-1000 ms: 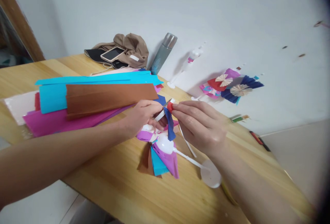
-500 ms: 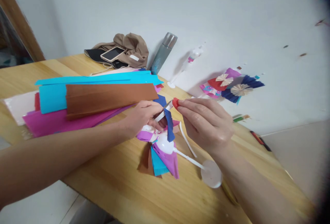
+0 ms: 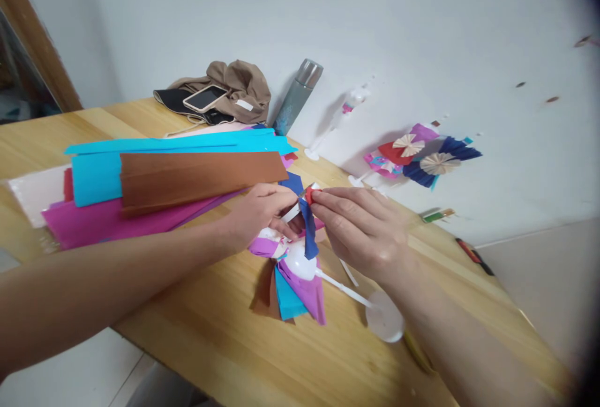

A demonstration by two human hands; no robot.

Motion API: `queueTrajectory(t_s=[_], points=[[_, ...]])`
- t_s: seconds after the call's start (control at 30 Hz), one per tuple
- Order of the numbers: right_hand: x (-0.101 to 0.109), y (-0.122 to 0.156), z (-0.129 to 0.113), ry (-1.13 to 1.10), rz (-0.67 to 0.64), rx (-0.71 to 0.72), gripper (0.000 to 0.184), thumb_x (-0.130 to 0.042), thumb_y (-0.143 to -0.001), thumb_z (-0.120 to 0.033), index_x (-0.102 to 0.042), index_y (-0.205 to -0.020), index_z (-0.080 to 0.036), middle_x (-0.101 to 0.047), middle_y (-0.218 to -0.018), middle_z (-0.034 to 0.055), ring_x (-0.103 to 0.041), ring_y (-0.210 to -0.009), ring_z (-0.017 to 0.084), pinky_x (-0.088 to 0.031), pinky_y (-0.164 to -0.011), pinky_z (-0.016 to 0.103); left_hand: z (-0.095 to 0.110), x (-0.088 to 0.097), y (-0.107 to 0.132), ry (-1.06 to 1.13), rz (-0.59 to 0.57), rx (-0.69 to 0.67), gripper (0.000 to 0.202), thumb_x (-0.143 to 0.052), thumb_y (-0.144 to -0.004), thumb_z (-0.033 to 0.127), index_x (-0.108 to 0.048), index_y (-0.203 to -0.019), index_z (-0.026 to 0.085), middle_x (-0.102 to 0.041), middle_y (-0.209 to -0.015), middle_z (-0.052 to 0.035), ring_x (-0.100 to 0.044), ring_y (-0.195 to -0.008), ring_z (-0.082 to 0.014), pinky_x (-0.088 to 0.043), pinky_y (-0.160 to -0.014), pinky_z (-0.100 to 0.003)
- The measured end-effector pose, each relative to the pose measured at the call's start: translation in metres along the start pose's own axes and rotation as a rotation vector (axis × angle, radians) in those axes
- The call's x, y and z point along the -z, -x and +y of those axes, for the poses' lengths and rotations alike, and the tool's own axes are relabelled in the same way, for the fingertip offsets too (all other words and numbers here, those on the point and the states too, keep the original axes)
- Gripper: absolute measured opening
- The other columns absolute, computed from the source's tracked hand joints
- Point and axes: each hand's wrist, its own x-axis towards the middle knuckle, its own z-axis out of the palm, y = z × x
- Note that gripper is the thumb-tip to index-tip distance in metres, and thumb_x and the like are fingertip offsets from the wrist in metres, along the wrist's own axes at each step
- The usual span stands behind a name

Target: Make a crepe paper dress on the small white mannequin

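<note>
My left hand [image 3: 272, 207] is closed on a dark blue paper strip [image 3: 308, 232] whose end hangs down, with a white strip [image 3: 291, 212] beside it. In the pinched fingers of my right hand [image 3: 360, 226] is a small red paper piece [image 3: 311, 195], close against the top of the blue strip. Below both hands lies a white plastic balloon-like figure [image 3: 300, 262] on a stick with a round base [image 3: 384, 316]. Purple, turquoise and brown paper [image 3: 293, 294] fans out from it. My fingers partly hide the white strip.
Folded crepe paper sheets [image 3: 201, 182] cover the table's left side. Behind them are a brown cloth bag [image 3: 244, 88], a phone [image 3: 205, 99] and a grey flask [image 3: 297, 97]. Decorated paper figures [image 3: 398, 150] stand by the wall. A red-black cutter [image 3: 473, 256] lies at the right edge.
My right hand has moved left, bringing the red paper piece up to the top of the blue strip. My left hand has stayed nearly still.
</note>
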Motion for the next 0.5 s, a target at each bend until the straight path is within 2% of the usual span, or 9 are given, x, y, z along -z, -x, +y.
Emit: queueTrajectory(t_s=[0.17,0.27,0.4,0.5], points=[[0.002,-0.003,0.000,0.008,-0.022,0.026,0.018,-0.067,-0.085,-0.005,-0.069,-0.102,-0.012,-0.077,-0.106,0.0136,-0.071,-0.098,0.027,-0.056,-0.078,0.040,0.005,-0.006,0.002,-0.015,0.068,0.036,0.028,-0.065,-0.081,0.034,-0.063,-0.061,0.015,-0.058,-0.066,-0.0007,-0.063,-0.061,-0.0144,-0.061,-0.060,-0.027],[0.004,-0.006,-0.002,0.005,-0.042,0.050,0.017,-0.068,-0.084,-0.007,-0.068,-0.100,-0.011,-0.078,-0.106,0.0138,-0.071,-0.098,0.027,-0.055,-0.079,0.041,0.012,-0.011,0.004,-0.060,0.128,0.078,0.028,-0.061,-0.085,0.034,-0.064,-0.067,0.013,-0.060,-0.062,-0.0009,-0.063,-0.056,-0.0134,-0.060,-0.057,-0.026],[0.006,-0.009,-0.007,0.007,-0.060,0.053,0.008,-0.067,-0.088,-0.017,-0.069,-0.096,-0.015,-0.078,-0.103,0.0130,-0.071,-0.096,0.027,-0.054,-0.083,0.044,0.018,-0.015,0.006,-0.178,0.149,0.091,0.032,-0.063,-0.087,0.032,-0.062,-0.062,0.012,-0.061,-0.055,-0.0006,-0.063,-0.049,-0.0109,-0.054,-0.051,-0.019],[0.008,-0.010,-0.010,-0.006,-0.066,0.044,0.014,-0.064,-0.091,-0.028,-0.069,-0.097,-0.017,-0.078,-0.103,0.0122,-0.071,-0.097,0.028,-0.052,-0.089,0.048,0.020,-0.017,0.006,-0.217,0.190,0.108,0.033,-0.064,-0.086,0.021,-0.058,-0.055,0.012,-0.057,-0.046,0.0021,-0.058,-0.041,-0.0078,-0.047,-0.044,-0.014]])
